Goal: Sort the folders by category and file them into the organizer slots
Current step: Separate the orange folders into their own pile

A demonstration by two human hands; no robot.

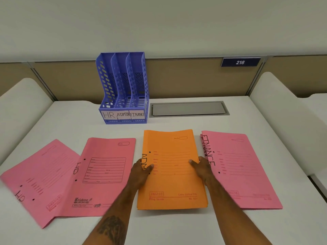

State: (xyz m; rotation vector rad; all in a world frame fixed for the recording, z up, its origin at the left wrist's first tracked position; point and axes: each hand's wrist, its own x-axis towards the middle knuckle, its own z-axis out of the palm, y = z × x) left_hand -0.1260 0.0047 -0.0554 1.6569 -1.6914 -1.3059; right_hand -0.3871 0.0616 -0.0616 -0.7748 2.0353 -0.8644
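Observation:
An orange folder stack marked ADMIN [171,183] lies in the middle of the white desk. My left hand [140,171] grips its left edge, thumb on top. My right hand [201,167] grips its right edge the same way. Two pink folders marked HR lie to the left, one at the far left [37,179] and one beside the orange stack [104,174]. A pink FINANCE folder stack [242,168] lies to the right. The blue three-slot organizer [123,89] stands behind, its slots labelled HR, ADMIN and FINANCE, with nothing in them.
A grey cable hatch [188,109] is set into the desk [159,227] right of the organizer. A brown partition [177,76] with a blue 216 sign [240,62] runs behind. White side dividers rise at the left [23,103] and right [276,103].

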